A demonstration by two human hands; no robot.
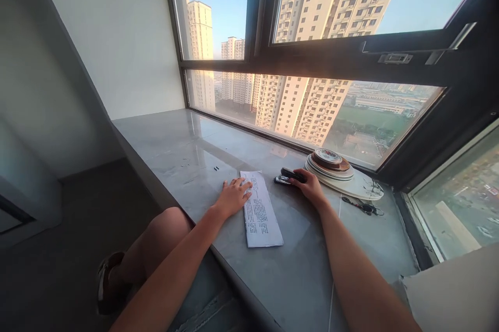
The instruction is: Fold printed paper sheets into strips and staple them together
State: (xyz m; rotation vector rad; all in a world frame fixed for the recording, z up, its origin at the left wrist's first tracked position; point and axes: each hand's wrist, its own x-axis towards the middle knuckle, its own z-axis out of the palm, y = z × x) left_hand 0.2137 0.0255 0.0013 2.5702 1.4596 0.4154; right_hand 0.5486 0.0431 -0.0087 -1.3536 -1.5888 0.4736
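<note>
A folded sheet of printed paper (263,217) lies lengthwise on the grey tiled window ledge (304,269). My left hand (234,196) rests at the paper's left edge near its far end, fingers spread and fingertips on the print. To the right of the paper, my right hand (310,186) is closed round a black stapler (290,174), whose front points left toward the paper. The stapler's jaws are apart, and its rear is hidden in my grip. Two small dark pieces, perhaps staple strips (217,168), lie on the ledge beyond my left hand.
A stack of plates (331,166) stands by the window at the right, on a white board (368,186). Dark keys or a cord (366,208) lie in front of it. The ledge's front edge (230,275) runs beside my knee (171,228). A window handle (462,36) juts out above.
</note>
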